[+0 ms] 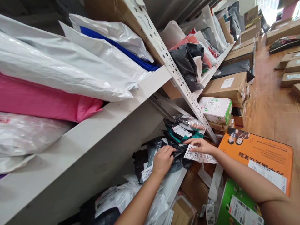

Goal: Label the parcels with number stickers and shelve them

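In the lower middle of the head view, the left hand (162, 160) is pressing down, fingers curled, on a crumpled black plastic parcel bag (178, 156) lying on the white metal lower shelf (173, 184). The right hand (201, 145) is pinching a white strip of numbered paper labels (201, 157) just right of it. The strip's long axis is running rightward away from the bag, and the left hand is nearer the bag.

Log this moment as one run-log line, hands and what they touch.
left hand: pressing on black parcel bag | right hand: pinching label strip | place: lower shelf | beside: orange box
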Available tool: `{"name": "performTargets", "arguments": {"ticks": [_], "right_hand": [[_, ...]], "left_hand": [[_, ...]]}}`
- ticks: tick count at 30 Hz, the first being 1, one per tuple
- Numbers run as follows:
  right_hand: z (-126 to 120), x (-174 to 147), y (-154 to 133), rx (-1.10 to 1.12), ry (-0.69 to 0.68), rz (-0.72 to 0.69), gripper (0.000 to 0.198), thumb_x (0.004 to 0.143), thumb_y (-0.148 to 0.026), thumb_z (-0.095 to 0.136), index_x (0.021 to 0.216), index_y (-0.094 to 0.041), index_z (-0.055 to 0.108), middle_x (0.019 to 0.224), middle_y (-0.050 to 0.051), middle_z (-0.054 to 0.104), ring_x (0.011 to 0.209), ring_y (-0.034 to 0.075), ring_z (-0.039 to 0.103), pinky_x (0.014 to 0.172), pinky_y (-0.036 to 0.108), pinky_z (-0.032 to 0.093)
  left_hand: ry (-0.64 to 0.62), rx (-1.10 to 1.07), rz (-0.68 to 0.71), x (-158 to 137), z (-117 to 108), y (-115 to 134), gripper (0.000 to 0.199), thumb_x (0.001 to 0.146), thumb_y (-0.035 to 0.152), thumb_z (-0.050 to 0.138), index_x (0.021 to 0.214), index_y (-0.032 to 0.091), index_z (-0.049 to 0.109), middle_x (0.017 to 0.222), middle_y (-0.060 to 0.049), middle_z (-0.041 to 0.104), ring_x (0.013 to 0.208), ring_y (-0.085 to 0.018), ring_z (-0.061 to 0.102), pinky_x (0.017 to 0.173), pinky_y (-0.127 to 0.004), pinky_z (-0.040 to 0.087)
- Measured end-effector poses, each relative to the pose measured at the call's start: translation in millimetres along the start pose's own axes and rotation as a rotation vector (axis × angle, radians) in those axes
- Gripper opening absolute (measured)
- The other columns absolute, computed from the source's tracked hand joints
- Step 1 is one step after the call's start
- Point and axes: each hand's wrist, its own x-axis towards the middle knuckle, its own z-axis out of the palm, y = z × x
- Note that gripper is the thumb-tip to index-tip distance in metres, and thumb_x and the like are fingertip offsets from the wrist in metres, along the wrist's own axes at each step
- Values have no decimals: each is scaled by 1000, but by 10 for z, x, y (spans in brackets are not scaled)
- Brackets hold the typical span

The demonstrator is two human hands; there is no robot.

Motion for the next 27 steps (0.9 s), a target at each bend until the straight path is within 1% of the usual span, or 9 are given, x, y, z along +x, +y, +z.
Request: {"name": "performTargets", "arguments": {"ticks": [3,6,9,13,17,19,22,24,27], "right_hand": [[19,2,15,-49,26,-27,43,73,-60,75,73,-18,66,122,14,68,112,26,63,96,41,47],[27,2,13,-98,73,-81,41,77,-59,72,76,-19,66,121,14,68,108,25,65,95,42,48],[8,-5,-25,-208,102,-144,37,81,-55,70,73,-20,65,128,14,65,116,27,60,102,45,43],[6,-16,-97,-381,176,-226,29,85,-48,67,74,-22,64,120,13,68,112,26,61,102,45,43],[98,-11,-132,-452,61,-302,27,89,-42,61,74,-21,64,109,12,68,97,22,65,90,38,50],[166,1,-120,-492,29,-357,23,89,-38,62,76,-20,66,115,14,65,106,23,62,96,39,48],[247,17,-65,-572,-26,-354,15,85,-32,68,77,-19,67,140,16,54,132,28,49,110,44,37],[270,22,-17,-582,-116,-298,11,83,-28,70,76,-19,67,145,15,51,136,28,46,111,44,36],[263,27,42,-538,-204,-254,8,82,-23,70,75,-19,67,143,14,54,132,26,50,110,41,39]], "left_hand": [[31,-45,1,109,-63,5,26,84,7,51,92,21,71,95,-7,72,92,-23,62,83,-35,52],[-57,-17,-44,386,-176,15,23,88,15,53,97,23,73,97,-6,73,97,-25,62,86,-39,50],[-167,47,-110,641,-246,23,22,91,19,52,99,25,72,93,-5,73,93,-24,65,82,-37,49],[-171,32,-136,796,-242,-2,22,92,26,52,98,27,73,97,-3,72,91,-20,66,73,-28,48],[-173,-180,-100,887,-208,-63,20,88,22,54,92,24,73,94,-2,70,88,-18,65,77,-27,49],[-179,-314,-100,934,-195,-95,19,86,20,53,88,22,72,90,-2,66,84,-17,64,79,-28,49],[-195,-481,-131,959,-182,-153,15,79,17,53,88,21,64,86,0,59,83,-16,62,78,-27,50],[-215,-493,-117,935,-186,-208,11,74,13,52,81,21,56,80,3,54,82,-16,60,76,-26,49],[-313,-317,-21,869,-213,-290,13,73,13,51,65,22,47,71,3,54,75,-16,57,73,-27,46]]}}
